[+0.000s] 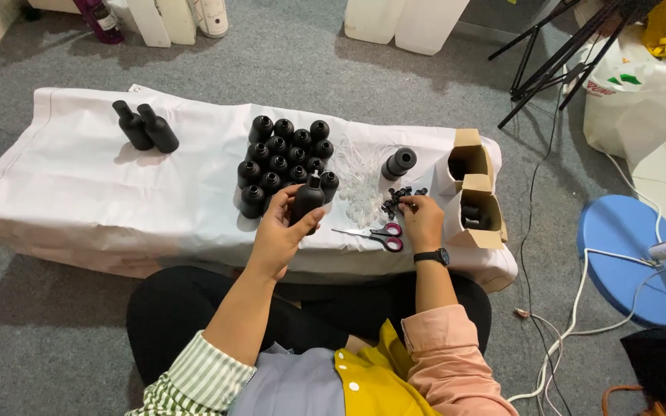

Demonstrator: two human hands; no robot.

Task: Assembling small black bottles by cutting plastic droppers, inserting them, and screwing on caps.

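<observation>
My left hand holds an upright black bottle just in front of a cluster of several black bottles on the white-covered low table. My right hand reaches into a small pile of black caps, its fingertips pinched among them; whether a cap is between them cannot be seen. Red-handled scissors lie just left of that hand. A heap of clear thin tubes lies between the bottles and the caps.
Two black bottles stand at the table's far left. One bottle lies on its side behind the caps. Two open cardboard boxes sit at the right end. A blue round stand base, white cables and tripod legs are on the floor at right.
</observation>
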